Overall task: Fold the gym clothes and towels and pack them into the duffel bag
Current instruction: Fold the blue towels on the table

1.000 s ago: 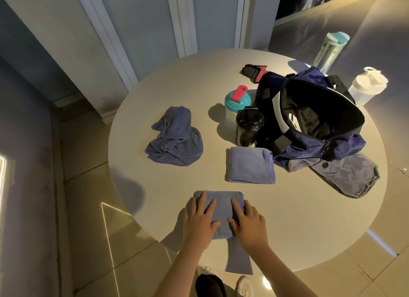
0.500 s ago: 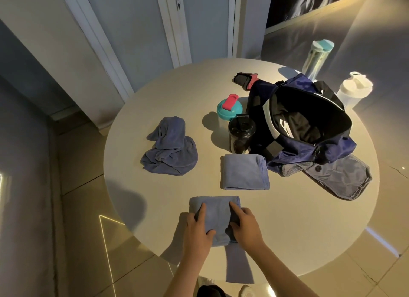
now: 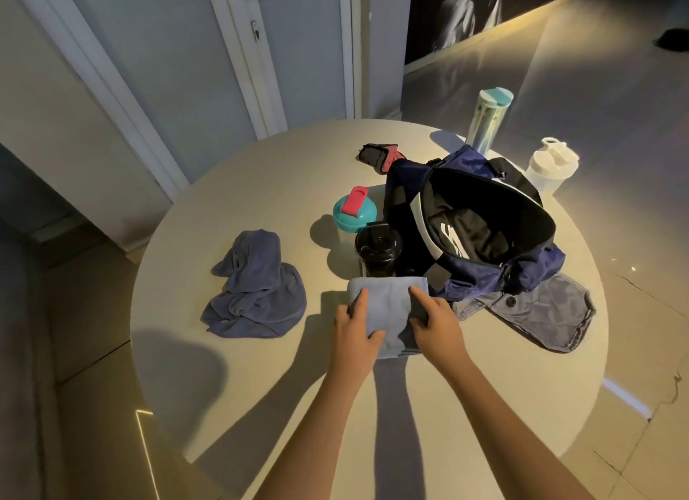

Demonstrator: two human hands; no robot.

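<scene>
Cloth is the whole matter here: the folded towel (image 3: 387, 309) between the hands is soft, light and limp, so I judge it will sag or fall open unless it is carried by both side edges with the layers pinched together. That is how it is held now. The left hand (image 3: 356, 330) clamps its left edge with the thumb over the top, the right hand (image 3: 434, 322) clamps its right edge, and it sits near the middle of the round table (image 3: 261, 171), just in front of the black bottle (image 3: 378, 250) and beside the open duffel bag (image 3: 481, 231). Whether another folded towel lies beneath it I cannot tell.

Counted: one folded towel in hand, one crumpled towel (image 3: 253, 287) to the left and apart, one grey garment (image 3: 540, 313) lying flat against the bag's front, one bag, and four bottles. A small red and black item (image 3: 378, 155) lies behind the bag.
</scene>
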